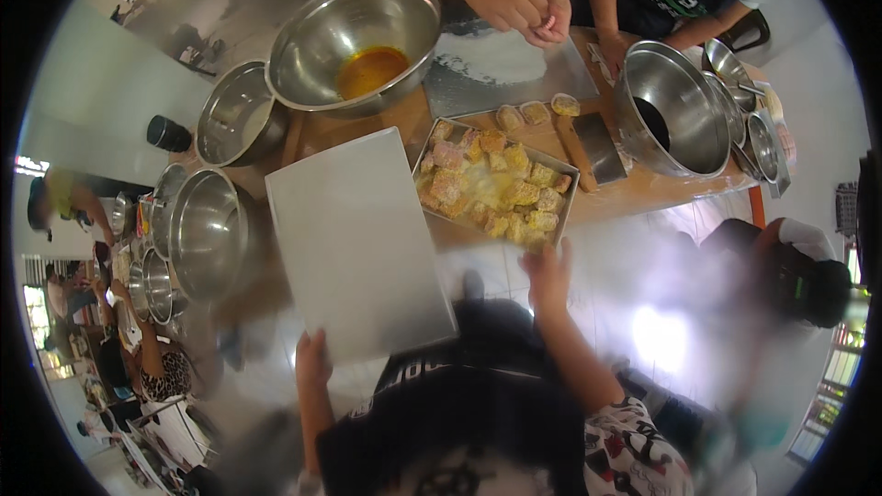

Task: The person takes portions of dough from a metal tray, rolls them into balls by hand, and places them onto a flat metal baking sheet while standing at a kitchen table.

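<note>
My left hand [313, 360] grips the lower left corner of a flat silver metal tray [358, 230], which is tilted up in front of my body. To its right, a shallow rectangular metal pan [574, 197] holds several chunky pieces coated in yellow and pinkish crumbs [519, 193]. My right hand [548, 277] is at the near edge of that pan, fingers apart and pointing up toward it. Whether the fingertips touch the rim is hard to tell. Across the table, a co-worker's hands [528, 14] pinch a small pinkish piece above a tray of white powder [491, 60].
A large steel bowl [303, 41] with orange-yellow liquid stands at the back left, beside other steel bowls [207, 234]. Past the pan lie a few coated pieces [535, 113] and a wood-handled scraper [597, 147]. Another big bowl [675, 110] stands right, near a second person.
</note>
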The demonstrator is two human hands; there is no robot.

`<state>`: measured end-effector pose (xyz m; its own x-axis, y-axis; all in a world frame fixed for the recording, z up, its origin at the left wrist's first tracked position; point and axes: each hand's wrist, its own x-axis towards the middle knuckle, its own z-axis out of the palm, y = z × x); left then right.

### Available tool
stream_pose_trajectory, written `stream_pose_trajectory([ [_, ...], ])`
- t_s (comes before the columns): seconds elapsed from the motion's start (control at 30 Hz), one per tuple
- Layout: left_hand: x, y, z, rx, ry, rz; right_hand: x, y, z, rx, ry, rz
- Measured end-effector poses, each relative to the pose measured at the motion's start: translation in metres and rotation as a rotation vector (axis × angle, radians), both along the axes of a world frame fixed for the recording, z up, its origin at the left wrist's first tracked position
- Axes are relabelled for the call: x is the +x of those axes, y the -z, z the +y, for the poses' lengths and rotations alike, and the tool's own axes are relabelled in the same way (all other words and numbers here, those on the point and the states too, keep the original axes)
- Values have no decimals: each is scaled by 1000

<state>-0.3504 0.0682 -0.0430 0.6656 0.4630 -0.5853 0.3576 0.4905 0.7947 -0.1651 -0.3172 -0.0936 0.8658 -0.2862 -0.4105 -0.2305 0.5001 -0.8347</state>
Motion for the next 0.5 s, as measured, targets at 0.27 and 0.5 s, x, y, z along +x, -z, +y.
stream_pose_trajectory([
  [0.27, 20, 51, 32, -59, 49, -8, -20, 6, -10, -81, 117, 40],
  [0.5, 45, 64, 75, -163, 146, 70, -16, 4, -12, -202, 101, 25],
])
